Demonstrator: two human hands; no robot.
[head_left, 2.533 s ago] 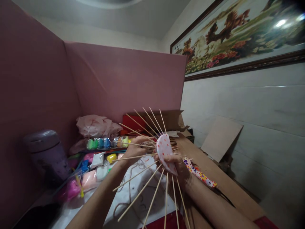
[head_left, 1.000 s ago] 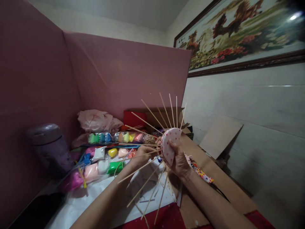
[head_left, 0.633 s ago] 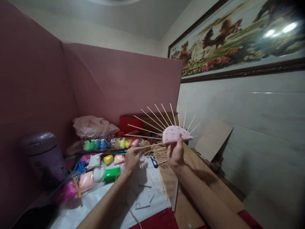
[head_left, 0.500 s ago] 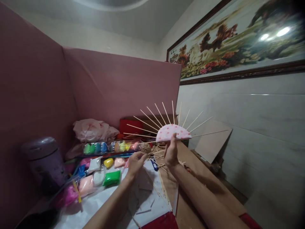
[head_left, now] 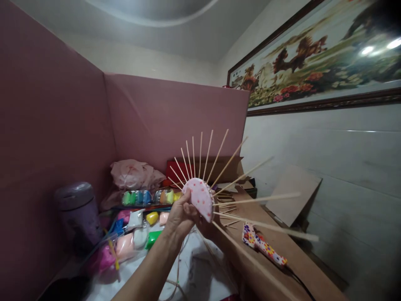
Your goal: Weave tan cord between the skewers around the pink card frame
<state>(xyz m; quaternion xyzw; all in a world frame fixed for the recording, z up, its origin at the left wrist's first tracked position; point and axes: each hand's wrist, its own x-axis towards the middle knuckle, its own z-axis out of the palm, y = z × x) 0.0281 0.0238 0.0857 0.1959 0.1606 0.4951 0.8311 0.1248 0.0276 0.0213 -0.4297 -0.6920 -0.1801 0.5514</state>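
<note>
My left hand (head_left: pixel 180 217) is closed on a pink half-disc with red dots (head_left: pixel 200 200) and holds it up above the table. Several thin wooden sticks (head_left: pixel 250 200) fan out from the disc's curved edge, upward and to the right. The fingers wrap round the disc's lower left side. My right hand is out of sight. Under the disc lie white paper (head_left: pixel 188 267) and a loose length of twine (head_left: pixel 178 271).
A floral-patterned tool (head_left: pixel 263 246) with a black cord lies on the brown table (head_left: pixel 291 271). Coloured clay packets (head_left: pixel 147 197), a pink bag (head_left: pixel 134 173) and a purple container (head_left: pixel 77 209) crowd the left. A cardboard box (head_left: pixel 225 165) stands behind; a board (head_left: pixel 294 192) leans on the wall.
The disc passed from my right hand to my left and turned, so the sticks now fan up and rightward. My right hand and arm have left the view.
</note>
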